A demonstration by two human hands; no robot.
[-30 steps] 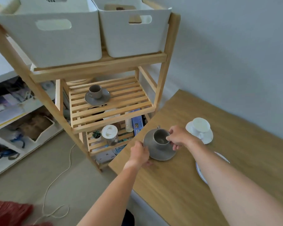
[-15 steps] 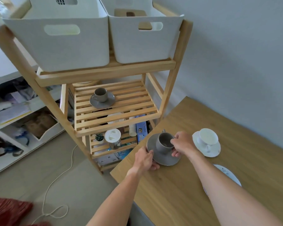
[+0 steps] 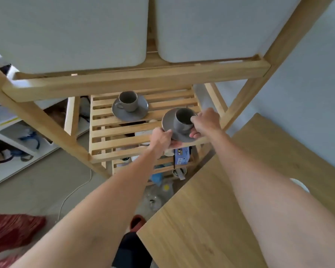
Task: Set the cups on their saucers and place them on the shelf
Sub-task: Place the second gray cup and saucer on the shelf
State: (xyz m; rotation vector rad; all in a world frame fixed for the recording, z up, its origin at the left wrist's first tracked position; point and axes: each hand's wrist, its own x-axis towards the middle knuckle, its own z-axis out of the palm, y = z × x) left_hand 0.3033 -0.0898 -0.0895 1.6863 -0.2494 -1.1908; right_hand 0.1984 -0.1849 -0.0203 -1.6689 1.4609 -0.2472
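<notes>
A grey cup [image 3: 182, 120] stands on a grey saucer [image 3: 167, 122] that I hold over the right front of the slatted middle shelf [image 3: 112, 130]. My left hand [image 3: 161, 139] grips the saucer's near left rim. My right hand [image 3: 204, 121] holds the cup's right side, with fingers under the saucer. Another grey cup [image 3: 128, 100] sits on its grey saucer [image 3: 131, 113] further back on the same shelf. A sliver of a white saucer [image 3: 300, 184] shows on the table behind my right forearm.
Two white bins [image 3: 70, 29] fill the top shelf, whose front rail [image 3: 135, 80] hangs low over the middle shelf. The wooden table [image 3: 211, 219] lies at lower right. Boxes and clutter sit on the lower shelf [image 3: 180, 157]; a white cable [image 3: 74, 192] and red fabric [image 3: 14, 229] lie on the floor.
Both hands lifted the grey cup and saucer off the table and carried them left and forward over the middle shelf. The view closed in on the shelf unit.
</notes>
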